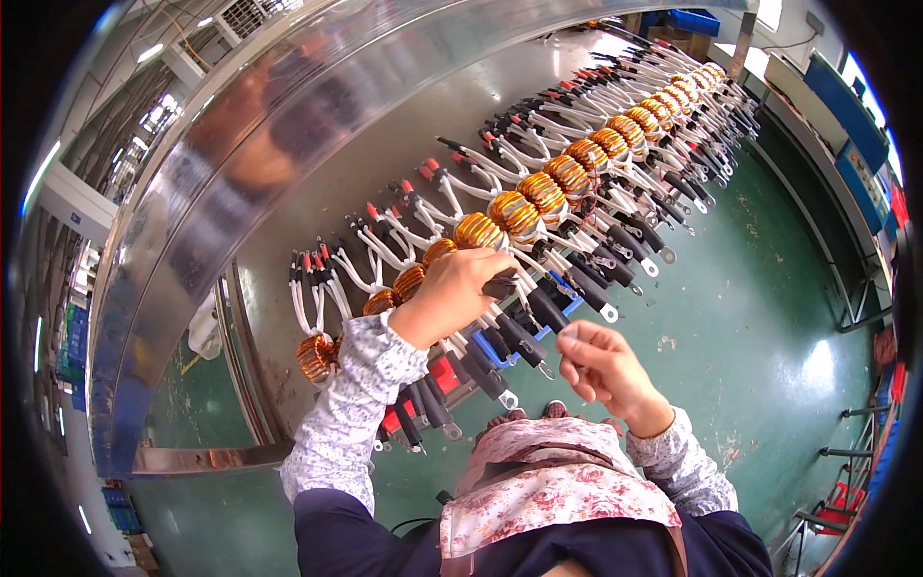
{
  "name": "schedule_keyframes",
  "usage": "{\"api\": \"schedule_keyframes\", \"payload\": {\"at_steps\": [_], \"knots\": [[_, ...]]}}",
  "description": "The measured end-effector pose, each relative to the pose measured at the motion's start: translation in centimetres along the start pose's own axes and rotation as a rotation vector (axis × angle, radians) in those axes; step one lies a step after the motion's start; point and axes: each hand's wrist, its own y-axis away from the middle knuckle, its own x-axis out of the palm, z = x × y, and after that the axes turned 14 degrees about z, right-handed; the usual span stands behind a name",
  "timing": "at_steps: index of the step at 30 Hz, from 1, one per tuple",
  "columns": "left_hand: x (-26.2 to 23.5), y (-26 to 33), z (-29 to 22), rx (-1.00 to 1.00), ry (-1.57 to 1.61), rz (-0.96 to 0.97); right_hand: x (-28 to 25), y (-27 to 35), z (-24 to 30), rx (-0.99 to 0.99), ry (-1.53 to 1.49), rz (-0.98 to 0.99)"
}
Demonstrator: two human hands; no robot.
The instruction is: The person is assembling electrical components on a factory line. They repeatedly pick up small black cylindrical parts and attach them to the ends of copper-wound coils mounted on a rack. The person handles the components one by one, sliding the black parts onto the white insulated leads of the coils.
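Note:
A long row of copper-wound toroidal coils [516, 213] runs diagonally away over a metal-topped bench, white leads fanning out on both sides. My left hand [450, 296] is closed over the near part of the row, gripping a dark object [500, 283] mostly covered by the fingers; its kind is unclear. Close to it, a black-sleeved cable lead [547, 310] slants toward me. At that lead's end, the thumb and forefinger of my right hand [606, 370] are pinched, hiding its tip, while the other fingers curl. Other black-sleeved leads with ring terminals [508, 398] hang over the bench edge.
Blue bins [495, 348] and a red bin [445, 374] sit beneath the hanging leads. A shiny metal beam [192, 231] curves along the left and top. The green floor [711, 317] lies to the right, with another workbench [803, 106] beyond.

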Motion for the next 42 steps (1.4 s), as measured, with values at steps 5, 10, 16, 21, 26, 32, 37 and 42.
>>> {"api": "schedule_keyframes", "payload": {"at_steps": [5,10,16,21,26,32,37,42], "knots": [[1.5,-0.6,0.5,-0.062,-0.053,0.089,-1.4,-0.6,-1.6,0.074,0.075,-0.049],[2.0,-0.8,0.9,-0.071,0.077,0.035,-2.2,-1.2,-3.1,-0.048,0.234,-0.075],[2.7,-0.5,0.8,-0.14,0.056,0.017,-1.7,-1.8,-3.4,-0.099,0.347,-0.116],[2.2,-1.3,0.7,-0.118,0.088,0.056,-2.5,-2.1,-4.0,-0.21,0.351,-0.159],[2.1,-1.4,1.3,-0.064,0.093,0.059,-2.2,-1.8,-4.3,-0.241,0.409,-0.189],[2.5,-1.2,1.8,-0.019,0.073,0.035,-1.7,-2.1,-4.5,-0.242,0.546,-0.27],[2.3,-1.1,1.5,-0.002,0.083,0.017,-1.8,-2.2,-5.3,-0.261,0.689,-0.412],[2.2,-0.8,1.6,0.03,0.078,0.004,0.5,-2.7,-4.2,-0.225,0.698,-0.426]]}}
